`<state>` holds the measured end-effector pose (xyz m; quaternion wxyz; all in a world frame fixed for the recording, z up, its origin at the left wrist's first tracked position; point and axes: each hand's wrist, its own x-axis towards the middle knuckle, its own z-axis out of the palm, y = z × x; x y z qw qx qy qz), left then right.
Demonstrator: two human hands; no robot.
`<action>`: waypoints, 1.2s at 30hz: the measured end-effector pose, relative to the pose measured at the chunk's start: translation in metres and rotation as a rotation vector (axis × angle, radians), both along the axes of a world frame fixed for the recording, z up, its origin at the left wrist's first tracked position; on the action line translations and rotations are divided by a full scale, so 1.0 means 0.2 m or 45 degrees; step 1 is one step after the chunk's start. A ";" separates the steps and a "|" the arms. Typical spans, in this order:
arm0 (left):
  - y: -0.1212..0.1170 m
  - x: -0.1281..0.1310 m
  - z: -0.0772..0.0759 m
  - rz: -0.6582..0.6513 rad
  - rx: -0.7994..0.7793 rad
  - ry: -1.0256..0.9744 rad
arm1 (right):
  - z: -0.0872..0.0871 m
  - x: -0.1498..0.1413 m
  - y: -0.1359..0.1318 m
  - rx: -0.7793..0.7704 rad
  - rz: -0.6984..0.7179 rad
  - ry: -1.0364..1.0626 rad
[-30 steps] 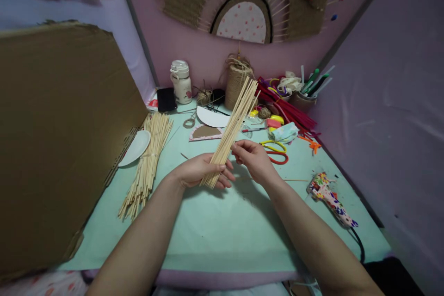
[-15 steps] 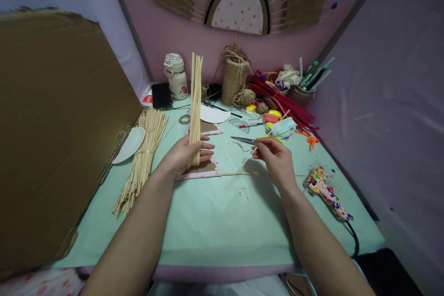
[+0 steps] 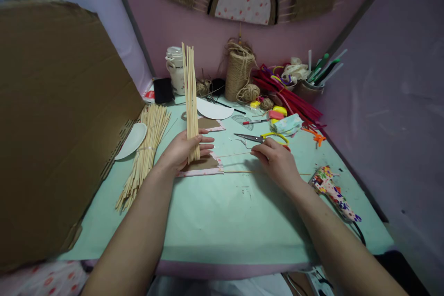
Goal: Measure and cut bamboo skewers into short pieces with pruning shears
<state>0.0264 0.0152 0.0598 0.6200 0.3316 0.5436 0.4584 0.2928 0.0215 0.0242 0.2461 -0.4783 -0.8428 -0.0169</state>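
My left hand (image 3: pixel 187 148) grips a small bundle of thin wooden sticks (image 3: pixel 190 97) upright, its thumb across them and its other fingers stretched out behind. Beneath it lies a brown cardboard piece (image 3: pixel 204 163) edged with pink-spotted white fabric. My right hand (image 3: pixel 275 159) pinches one thin wooden stick (image 3: pixel 236 154), which points left toward the cardboard's right edge; whether it touches is unclear. Another stick (image 3: pixel 239 171) lies on the table, running right from the cardboard's lower corner. Scissors (image 3: pixel 255 138) with yellow handles rest just behind my right hand.
A large bundle of sticks (image 3: pixel 147 148) and a white half disc (image 3: pixel 132 141) lie left, by a cardboard sheet (image 3: pixel 62 125). On the right is a patterned glue gun (image 3: pixel 333 192). Behind stand a white bottle (image 3: pixel 176 74), a twine spool (image 3: pixel 237 74) and red strips (image 3: pixel 294 99).
My right hand has turned palm down, bringing its stick from a steep slant to nearly level, pointing left. My left hand still holds the bundle. The view has shifted slightly.
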 end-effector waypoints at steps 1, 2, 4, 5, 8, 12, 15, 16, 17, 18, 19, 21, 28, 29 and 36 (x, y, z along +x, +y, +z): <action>0.00 0.00 0.00 0.000 -0.005 0.000 | -0.01 0.01 0.01 -0.014 0.040 -0.014; 0.00 0.00 0.00 0.000 -0.012 0.002 | -0.02 0.01 0.02 -0.026 0.083 -0.023; 0.00 0.00 0.00 0.005 -0.021 0.009 | -0.05 0.02 0.05 -0.047 0.146 -0.023; 0.00 0.00 0.00 0.006 -0.021 0.010 | -0.06 0.03 0.06 -0.062 0.165 -0.015; 0.00 0.00 -0.01 -0.002 -0.004 0.009 | -0.09 0.03 0.07 -0.120 0.182 0.014; 0.00 0.00 -0.01 0.008 0.004 0.010 | -0.11 0.02 0.07 -0.173 0.164 0.027; 0.00 0.00 -0.01 0.011 -0.001 0.009 | -0.11 0.01 0.07 -0.188 0.163 0.035; 0.00 0.00 -0.01 0.009 -0.002 0.009 | -0.11 0.01 0.07 -0.188 0.163 0.032; 0.00 0.00 -0.01 0.008 -0.004 0.008 | -0.11 0.01 0.07 -0.187 0.163 0.025; 0.00 0.00 -0.01 0.010 -0.008 0.010 | -0.11 0.01 0.07 -0.188 0.162 0.016; 0.00 0.00 -0.01 0.013 -0.012 0.012 | -0.10 0.00 0.07 -0.192 0.161 0.007; 0.00 0.00 0.00 0.019 -0.015 0.018 | -0.10 0.00 0.06 -0.204 0.157 -0.007; 0.00 0.00 0.00 0.012 -0.017 0.021 | -0.11 0.02 0.06 -0.229 0.132 -0.039; 0.00 0.00 -0.01 0.015 -0.019 0.020 | -0.11 0.02 0.06 -0.228 0.133 -0.046; 0.00 -0.01 -0.01 0.012 0.021 0.017 | -0.11 0.03 0.05 -0.244 0.137 -0.088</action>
